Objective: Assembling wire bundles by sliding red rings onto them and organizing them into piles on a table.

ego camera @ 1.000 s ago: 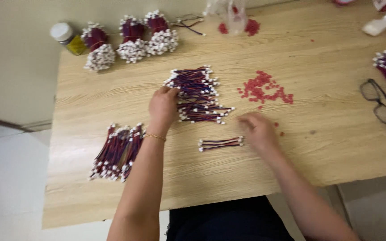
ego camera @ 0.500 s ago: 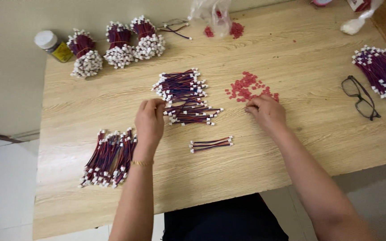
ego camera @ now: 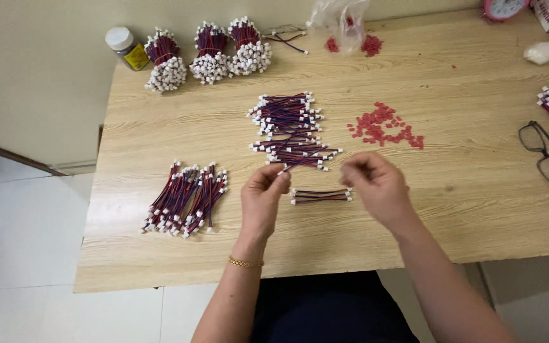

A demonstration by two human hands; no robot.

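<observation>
Both hands have lifted: left hand (ego camera: 263, 190) pinches a wire (ego camera: 297, 163) pointing toward two o'clock, right hand (ego camera: 376, 184) closed, contents unclear

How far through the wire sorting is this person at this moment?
Looks done: a large laid-out batch of wire leads at the table's left, and a small set between the hands. In hand: the left hand pinches one lead's end; the right hand is closed nearby, its contents unclear. Left: the loose pile and the scattered red pieces.
</observation>
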